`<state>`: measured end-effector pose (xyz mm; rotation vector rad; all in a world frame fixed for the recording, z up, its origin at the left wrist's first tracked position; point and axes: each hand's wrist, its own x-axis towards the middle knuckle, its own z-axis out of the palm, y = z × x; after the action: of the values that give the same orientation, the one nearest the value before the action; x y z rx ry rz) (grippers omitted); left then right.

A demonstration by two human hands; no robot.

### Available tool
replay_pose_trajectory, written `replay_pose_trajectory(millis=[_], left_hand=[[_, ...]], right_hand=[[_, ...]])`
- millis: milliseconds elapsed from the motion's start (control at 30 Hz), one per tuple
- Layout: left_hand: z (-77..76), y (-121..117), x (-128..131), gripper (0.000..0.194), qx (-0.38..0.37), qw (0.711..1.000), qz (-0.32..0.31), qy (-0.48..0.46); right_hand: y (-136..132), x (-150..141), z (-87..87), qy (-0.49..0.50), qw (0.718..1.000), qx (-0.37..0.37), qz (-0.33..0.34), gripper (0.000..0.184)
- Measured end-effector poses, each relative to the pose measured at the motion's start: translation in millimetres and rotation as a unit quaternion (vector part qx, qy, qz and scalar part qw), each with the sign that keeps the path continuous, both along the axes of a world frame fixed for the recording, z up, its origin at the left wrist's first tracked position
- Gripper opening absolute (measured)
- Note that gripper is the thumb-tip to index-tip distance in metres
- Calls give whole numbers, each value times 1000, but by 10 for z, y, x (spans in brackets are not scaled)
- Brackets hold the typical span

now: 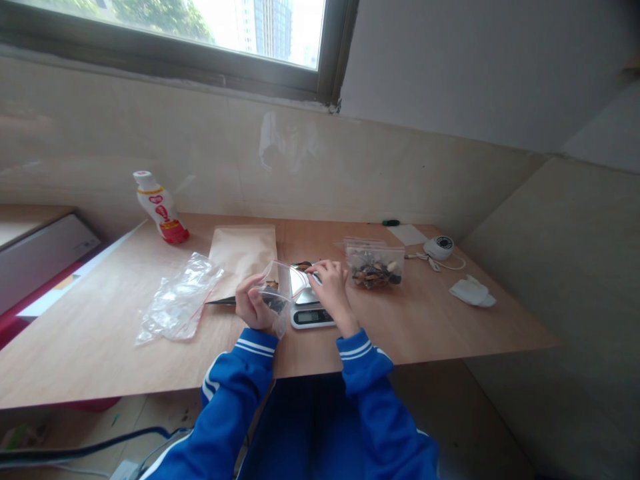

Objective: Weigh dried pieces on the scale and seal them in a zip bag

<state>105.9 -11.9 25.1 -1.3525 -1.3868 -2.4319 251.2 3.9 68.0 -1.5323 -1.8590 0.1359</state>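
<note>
My left hand [255, 303] is closed around a clear zip bag [284, 277] with red lines near its mouth; a few dark pieces show low in it. Over a small white kitchen scale [314, 317], my right hand [330, 283] has its fingertips drawn together at the bag's open edge. What those fingers hold, if anything, I cannot make out. Brown dried pieces [303, 265] lie on the scale's plate, partly covered by that hand. A dark pointed thing [220, 301] sticks out left of my left hand.
Filled zip bags of dried pieces [376, 270] stand right of the scale. Crumpled clear bags [177, 300], a brown paper pouch [243, 250] and a bottle [161, 210] are on the left. Farther right lie a white camera [439, 247], a white cloth [473, 291] and a green-handled tool [391, 223].
</note>
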Motion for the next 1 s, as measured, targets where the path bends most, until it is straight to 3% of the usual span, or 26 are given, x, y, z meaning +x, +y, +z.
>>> replay_pose_trajectory(millis=[133,233,333,400,500,633,833,900,1000], left_hand=[[-24,-3,-12,38,-16,1000,-3,12],[-34,-4,-16,39,-33,999,3,7],[-24,-2,-11,37,-24,1000,4,-4],[-15,0,-4,36,-19,1000,-2,-12],[-10,1,6,37,-30,999,3,-15],[-10,-5,8,38,-34,999,14,3],[-19,-10,2,35,-22,1000,10,13],[-35,-7,-3,34,-21,1000,4,17],[-66,-2,-18,35,-20,999,-9,31]], right_hand=[[-164,5,486,162,981,111,12,20],[-257,8,683,121,983,69,120,19],[-216,85,543,112,981,27,153,26],[-136,166,309,125,987,31,96,30],[-34,253,-41,11,1000,0,18,23],[-4,245,-263,-102,993,-30,-46,20],[-15,224,-279,-84,994,-43,-48,7],[-40,220,-190,-18,999,-26,-36,5],[-116,185,79,125,991,37,-2,10]])
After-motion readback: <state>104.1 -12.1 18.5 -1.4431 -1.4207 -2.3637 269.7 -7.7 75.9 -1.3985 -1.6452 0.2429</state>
